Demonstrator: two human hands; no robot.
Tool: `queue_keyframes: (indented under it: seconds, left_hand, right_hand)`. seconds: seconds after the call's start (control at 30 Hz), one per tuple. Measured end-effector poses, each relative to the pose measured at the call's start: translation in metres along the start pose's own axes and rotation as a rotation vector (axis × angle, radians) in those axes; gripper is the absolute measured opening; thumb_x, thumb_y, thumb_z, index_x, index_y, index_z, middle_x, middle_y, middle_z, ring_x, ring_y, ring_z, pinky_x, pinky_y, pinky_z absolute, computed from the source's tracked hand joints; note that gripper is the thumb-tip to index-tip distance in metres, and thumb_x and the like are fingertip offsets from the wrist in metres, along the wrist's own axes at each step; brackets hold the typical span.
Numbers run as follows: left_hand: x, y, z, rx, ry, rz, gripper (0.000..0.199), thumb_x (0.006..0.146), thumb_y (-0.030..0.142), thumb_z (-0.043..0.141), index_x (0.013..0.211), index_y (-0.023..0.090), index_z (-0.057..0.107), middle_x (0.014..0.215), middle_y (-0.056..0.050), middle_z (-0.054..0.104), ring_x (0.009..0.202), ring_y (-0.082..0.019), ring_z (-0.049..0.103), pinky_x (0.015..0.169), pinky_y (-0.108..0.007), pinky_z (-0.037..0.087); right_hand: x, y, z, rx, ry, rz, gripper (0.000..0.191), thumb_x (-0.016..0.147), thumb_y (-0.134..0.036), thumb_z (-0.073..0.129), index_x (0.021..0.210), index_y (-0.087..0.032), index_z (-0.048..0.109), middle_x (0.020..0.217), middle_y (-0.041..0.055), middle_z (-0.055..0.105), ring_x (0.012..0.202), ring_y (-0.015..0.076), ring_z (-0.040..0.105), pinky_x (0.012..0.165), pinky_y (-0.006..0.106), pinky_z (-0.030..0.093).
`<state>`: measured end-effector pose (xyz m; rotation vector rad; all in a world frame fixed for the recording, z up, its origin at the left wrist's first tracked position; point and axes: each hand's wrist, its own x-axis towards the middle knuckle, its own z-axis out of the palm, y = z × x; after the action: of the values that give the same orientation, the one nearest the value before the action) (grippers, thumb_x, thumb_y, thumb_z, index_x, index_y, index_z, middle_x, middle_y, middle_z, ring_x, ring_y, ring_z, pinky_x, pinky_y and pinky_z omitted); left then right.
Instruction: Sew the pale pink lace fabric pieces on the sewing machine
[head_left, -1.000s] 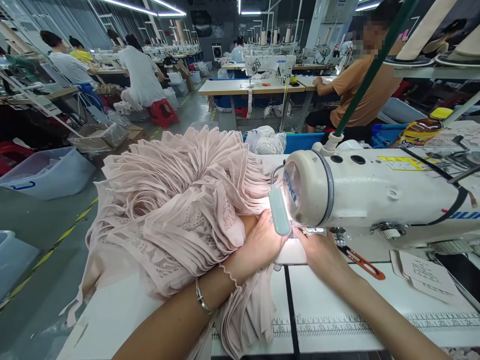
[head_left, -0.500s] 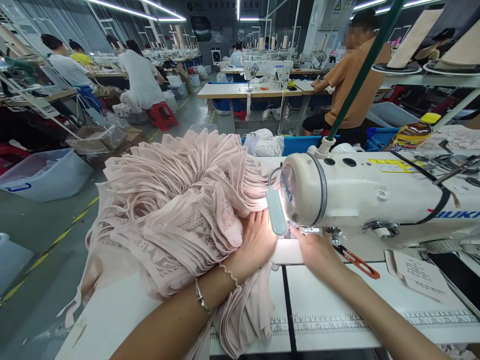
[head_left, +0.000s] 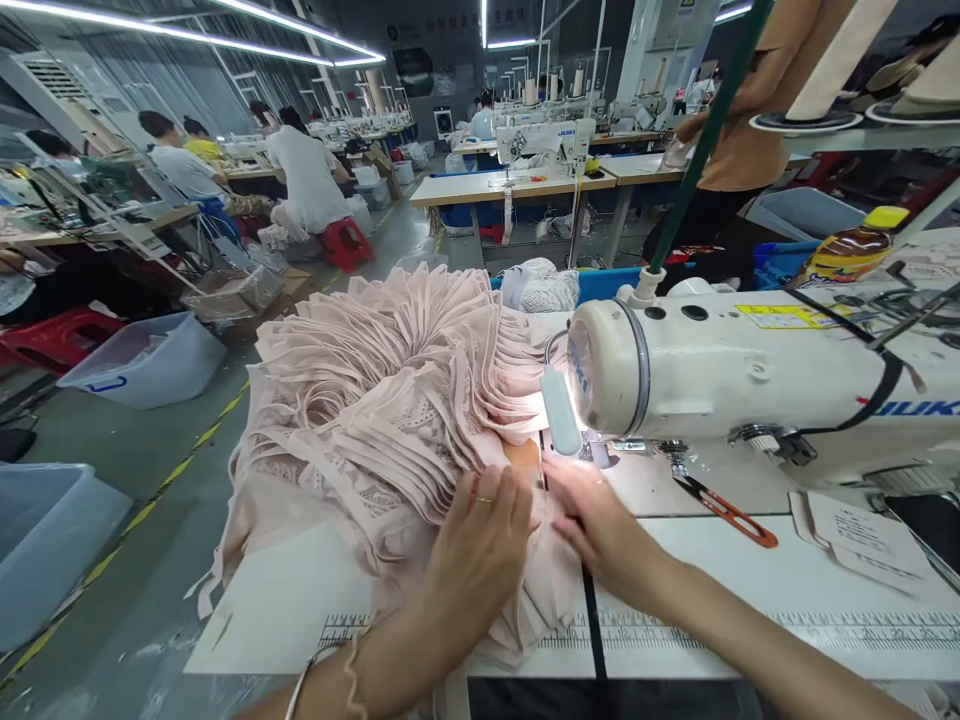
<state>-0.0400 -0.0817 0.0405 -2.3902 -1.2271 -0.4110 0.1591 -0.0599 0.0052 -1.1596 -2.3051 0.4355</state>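
Observation:
A large heap of pale pink lace garment pieces point(head_left: 375, 380) lies fanned out left of the sewing machine point(head_left: 690, 360). My left hand point(head_left: 480, 540) is at the heap's front edge, its fingers bent and closed on a pink fabric piece point(head_left: 551, 590) that hangs toward the table front. Just right of it, my right hand point(head_left: 607, 515) reaches in from the right, slightly blurred. Its thumb stands apart from its fingers, whose tips are at the fabric beside the needle area. A small lamp point(head_left: 561, 412) lights this spot and hides part of the needle area.
Orange-handled thread snips point(head_left: 727, 510) and paper tags point(head_left: 862, 540) lie on the table right of my hands. A drink bottle point(head_left: 851, 250) stands behind the machine. Plastic bins point(head_left: 150, 365) are on the floor at left. A person in an orange-brown shirt point(head_left: 765, 110) stands beyond.
Both hands have come back from the needle area toward me, the left one now curled on fabric. The view has shifted, and the person in the orange-brown shirt has risen from sitting.

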Motion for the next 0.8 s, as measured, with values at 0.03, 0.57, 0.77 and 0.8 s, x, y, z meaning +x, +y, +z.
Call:
queue_keyframes:
  seconds: [0.03,0.57,0.77,0.8]
  left_hand:
    - [-0.009,-0.002,-0.001,0.004,0.004,-0.034,0.013,0.096,0.022,0.057,0.105,0.013,0.060,0.102,-0.011,0.063,0.099,-0.027,0.056,0.093,-0.043,0.040]
    - [0.013,-0.035,-0.039,-0.699,-0.789,0.419,0.027,0.101,0.041,0.054,0.087,0.022,0.065,0.066,0.005,0.066,0.057,-0.012,0.057,0.055,-0.024,0.036]
    - [0.023,0.007,0.016,-0.119,-0.196,0.443,0.038,0.100,0.014,0.042,0.136,0.005,0.052,0.138,-0.019,0.056,0.126,-0.029,0.053,0.103,-0.043,0.037]
    - [0.022,0.011,0.021,-0.017,-0.189,0.430,0.040,0.099,0.013,0.042,0.137,0.003,0.051,0.138,-0.020,0.055,0.124,-0.030,0.053,0.102,-0.044,0.037]
  right_hand:
    - [0.002,-0.009,0.005,0.048,-0.048,0.012,0.045,0.092,-0.024,0.054,0.136,-0.020,0.046,0.124,0.0134,0.060,0.114,0.0260,0.054,0.094,0.043,0.047]
    - [-0.022,0.024,-0.027,0.916,-0.187,0.776,0.044,0.080,-0.064,0.058,0.095,-0.025,0.043,0.068,-0.0016,0.063,0.059,0.0228,0.067,0.055,0.035,0.053]
    - [-0.019,0.035,-0.032,0.714,-0.474,0.769,0.054,0.079,-0.074,0.048,0.096,-0.023,0.046,0.059,-0.0011,0.063,0.039,0.0184,0.056,0.041,0.029,0.040]
    - [-0.019,0.045,-0.039,0.538,-0.427,0.753,0.047,0.083,-0.070,0.045,0.089,-0.023,0.047,0.059,-0.0004,0.063,0.038,0.0170,0.054,0.042,0.029,0.039]
